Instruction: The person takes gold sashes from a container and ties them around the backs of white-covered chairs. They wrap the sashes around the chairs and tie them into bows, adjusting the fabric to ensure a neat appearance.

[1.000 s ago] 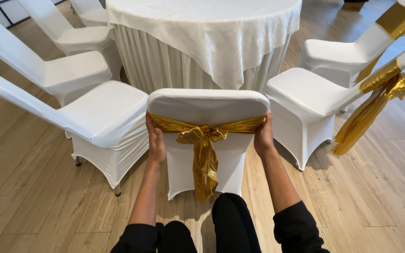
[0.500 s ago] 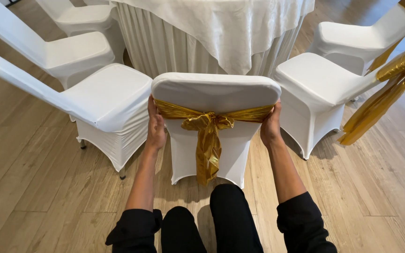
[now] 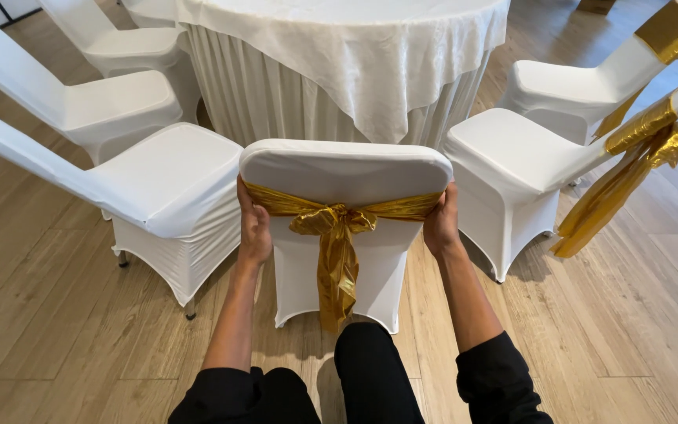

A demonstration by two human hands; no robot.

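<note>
A chair in a white cover point(image 3: 347, 169) stands right in front of me, its back toward me. A gold sash point(image 3: 333, 228) wraps the backrest and is knotted in the middle, with its tails hanging down. My left hand point(image 3: 254, 224) grips the left edge of the backrest over the sash. My right hand point(image 3: 441, 221) grips the right edge the same way. Both sleeves are black.
A round table with a white cloth point(image 3: 355, 55) stands behind the chair. White-covered chairs point(image 3: 174, 180) stand on the left without sashes. On the right, two covered chairs point(image 3: 512, 153) carry gold sashes point(image 3: 629, 161). The floor is light wood planks point(image 3: 49, 314).
The view has shifted slightly and come closer to the chair. My hands stay on the two sides of the backrest.
</note>
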